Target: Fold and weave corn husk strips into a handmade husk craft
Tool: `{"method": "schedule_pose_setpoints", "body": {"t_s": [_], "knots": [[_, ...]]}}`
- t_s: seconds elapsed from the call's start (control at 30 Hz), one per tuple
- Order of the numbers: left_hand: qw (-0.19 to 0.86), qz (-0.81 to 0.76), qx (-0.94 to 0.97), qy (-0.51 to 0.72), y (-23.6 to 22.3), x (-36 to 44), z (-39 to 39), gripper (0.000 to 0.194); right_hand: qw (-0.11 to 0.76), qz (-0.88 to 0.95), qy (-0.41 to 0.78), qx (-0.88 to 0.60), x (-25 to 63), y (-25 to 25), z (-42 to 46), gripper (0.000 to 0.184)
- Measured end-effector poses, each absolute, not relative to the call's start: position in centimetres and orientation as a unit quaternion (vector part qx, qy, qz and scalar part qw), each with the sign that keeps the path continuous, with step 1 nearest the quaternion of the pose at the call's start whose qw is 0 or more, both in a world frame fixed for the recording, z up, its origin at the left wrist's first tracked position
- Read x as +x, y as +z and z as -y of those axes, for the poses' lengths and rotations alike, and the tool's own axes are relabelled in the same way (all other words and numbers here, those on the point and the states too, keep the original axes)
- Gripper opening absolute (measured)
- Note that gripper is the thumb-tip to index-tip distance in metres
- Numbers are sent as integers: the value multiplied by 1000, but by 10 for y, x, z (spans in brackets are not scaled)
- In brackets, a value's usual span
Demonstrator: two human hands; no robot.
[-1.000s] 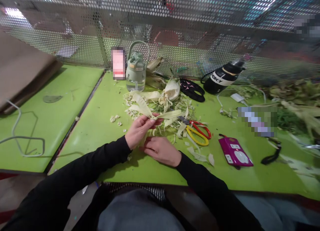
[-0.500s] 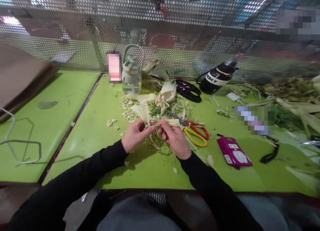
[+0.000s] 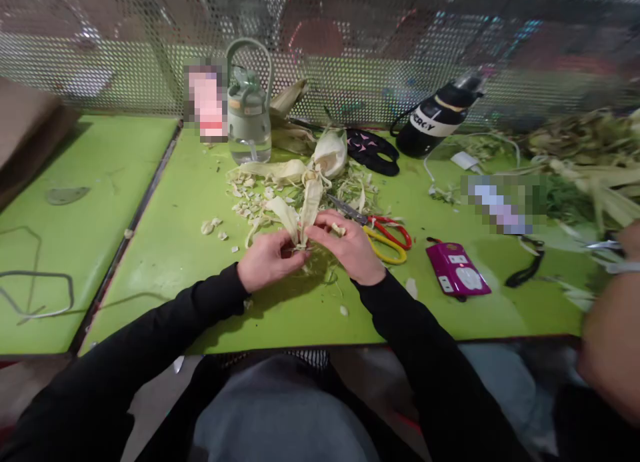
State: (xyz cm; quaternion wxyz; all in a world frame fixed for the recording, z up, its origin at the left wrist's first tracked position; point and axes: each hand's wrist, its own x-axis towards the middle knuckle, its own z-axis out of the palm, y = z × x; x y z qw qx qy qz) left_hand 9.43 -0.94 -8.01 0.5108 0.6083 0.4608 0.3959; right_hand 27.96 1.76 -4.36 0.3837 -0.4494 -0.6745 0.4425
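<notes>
Pale corn husk strips [image 3: 311,202] stand up between my two hands, just above the table. My left hand [image 3: 270,259] pinches their lower ends between thumb and fingers. From the other side my right hand [image 3: 347,245] is closed on the same husk, its fingertips meeting the left ones. Beyond the hands lie a husk bundle [image 3: 331,154] and a heap of cut husk scraps [image 3: 250,194]. Scissors [image 3: 365,222] with one red and one yellow handle rest beside my right hand. The exact grip of the fingertips is partly hidden.
Behind the scraps stand a green water bottle [image 3: 250,122], a black bottle [image 3: 435,122] and a dark eye mask [image 3: 373,150]. A purple power adapter [image 3: 457,269] lies right. Another person's arm [image 3: 615,322] reaches in at the right edge, near piled husks [image 3: 590,149].
The husk strip in my right hand has swung from lying sideways to standing upright beside the other strip. The view has shifted, and another person's arm has come in at right.
</notes>
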Motion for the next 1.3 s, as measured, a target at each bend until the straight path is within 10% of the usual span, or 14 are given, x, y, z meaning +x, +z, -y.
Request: {"method": "schedule_pose_setpoints", "body": {"t_s": [0.33,0.57,0.83,1.3], "knots": [[499,-437,646,379,-73,98,14,32,467,607,454,-455,288,-54,-24,26],[522,-427,684,277,-71,100,17,32,294,653,548,-432,282,-45,-22,35],[600,-394,642,269,-79,106,22,39,414,608,559,-382,272,-49,-17,24],[783,-326,365,384,-66,103,17,18,283,676,505,-456,290,-41,-23,58]]}}
